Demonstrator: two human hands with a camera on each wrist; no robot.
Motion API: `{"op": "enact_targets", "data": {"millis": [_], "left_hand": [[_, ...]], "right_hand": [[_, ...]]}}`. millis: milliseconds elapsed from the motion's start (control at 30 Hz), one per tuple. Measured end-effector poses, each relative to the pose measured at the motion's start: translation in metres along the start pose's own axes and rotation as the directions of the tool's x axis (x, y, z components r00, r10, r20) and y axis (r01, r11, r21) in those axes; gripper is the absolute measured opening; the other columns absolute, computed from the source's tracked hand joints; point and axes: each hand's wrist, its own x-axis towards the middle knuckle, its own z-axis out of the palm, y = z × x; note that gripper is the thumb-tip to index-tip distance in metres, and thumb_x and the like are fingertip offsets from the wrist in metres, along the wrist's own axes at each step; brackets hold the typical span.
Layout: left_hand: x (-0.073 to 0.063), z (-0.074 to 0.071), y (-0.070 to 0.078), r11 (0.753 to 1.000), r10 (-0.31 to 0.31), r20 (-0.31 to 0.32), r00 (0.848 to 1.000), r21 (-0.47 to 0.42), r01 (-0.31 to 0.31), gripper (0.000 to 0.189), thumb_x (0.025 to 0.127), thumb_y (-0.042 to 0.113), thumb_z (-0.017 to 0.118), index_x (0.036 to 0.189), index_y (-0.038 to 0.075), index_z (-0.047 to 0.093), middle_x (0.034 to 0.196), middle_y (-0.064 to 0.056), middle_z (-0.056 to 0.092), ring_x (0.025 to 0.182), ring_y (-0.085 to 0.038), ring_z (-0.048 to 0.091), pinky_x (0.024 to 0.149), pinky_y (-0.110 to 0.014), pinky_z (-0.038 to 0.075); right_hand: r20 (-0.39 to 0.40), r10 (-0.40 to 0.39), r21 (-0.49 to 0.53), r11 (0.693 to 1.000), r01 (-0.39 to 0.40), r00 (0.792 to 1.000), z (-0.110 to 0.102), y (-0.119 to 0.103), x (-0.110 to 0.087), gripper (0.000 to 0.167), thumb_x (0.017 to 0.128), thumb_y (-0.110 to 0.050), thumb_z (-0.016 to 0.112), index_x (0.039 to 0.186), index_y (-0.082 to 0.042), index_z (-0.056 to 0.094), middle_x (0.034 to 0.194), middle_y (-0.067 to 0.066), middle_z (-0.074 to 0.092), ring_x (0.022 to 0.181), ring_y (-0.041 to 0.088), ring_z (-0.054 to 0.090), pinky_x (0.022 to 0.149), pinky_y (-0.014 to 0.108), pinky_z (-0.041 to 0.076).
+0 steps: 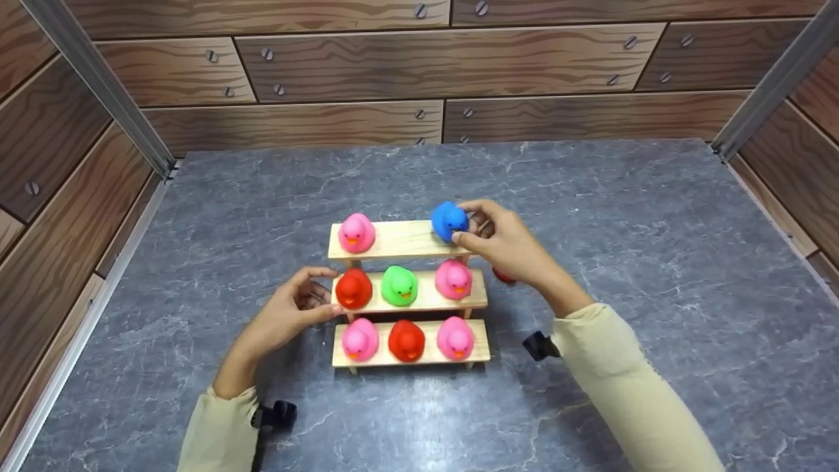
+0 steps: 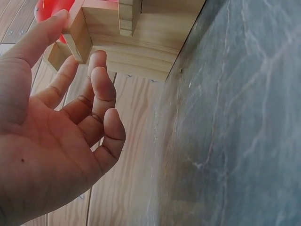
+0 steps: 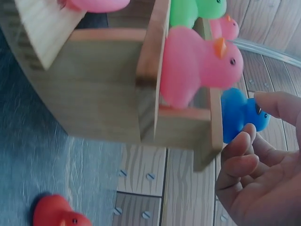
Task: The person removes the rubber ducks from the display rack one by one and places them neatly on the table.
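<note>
A three-tier wooden display stand (image 1: 406,246) holds rubber ducks. At the right end of its top tier, my right hand (image 1: 501,239) pinches a blue rubber duck (image 1: 448,221) between thumb and fingers; the duck sits on or just at the board. My left hand (image 1: 288,314) pinches the left end of the middle tier with thumb and index finger, beside a red duck (image 1: 354,288); its other fingers are loosely bent. A pink duck (image 1: 356,233) stands at the top left. The middle tier also bears a green duck (image 1: 399,286) and a pink duck (image 1: 453,280).
On the bottom tier are a pink duck (image 1: 360,339), a red duck (image 1: 406,341) and another pink duck (image 1: 455,338). Another red duck (image 3: 59,212) lies on the grey marbled table (image 1: 419,419) right of the stand, mostly behind my right hand in the head view. Wood-patterned walls (image 1: 393,65) surround the table.
</note>
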Motion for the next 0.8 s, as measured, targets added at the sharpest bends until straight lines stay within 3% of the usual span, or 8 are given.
{"op": "enact_targets", "data": {"millis": [333,800], "left_hand": [[-0.001,0.001,0.0,1.0,-0.007,-0.002,1.0,-0.024,0.007,0.053,0.084,0.011,0.074,0.13,0.002,0.049,0.091,-0.005,0.059,0.076,-0.012,0.055,0.066,-0.02,0.046],[0.0,0.0,-0.001,1.0,-0.012,0.003,1.0,-0.004,0.012,0.054,0.084,0.013,0.074,0.13,0.003,0.049,0.091,-0.006,0.059,0.077,-0.014,0.056,0.067,-0.021,0.046]], "right_hand": [[0.013,0.051,-0.042,0.998,-0.05,0.999,-0.031,0.017,-0.016,0.044,0.09,-0.014,0.066,0.128,0.002,0.053,0.092,0.004,0.051,0.082,0.016,0.049,0.073,0.019,0.043],[0.013,0.13,-0.022,0.991,-0.13,0.991,-0.071,0.058,-0.039,0.047,0.092,-0.018,0.066,0.131,0.001,0.05,0.098,0.003,0.053,0.082,0.007,0.053,0.071,0.019,0.046]]}}
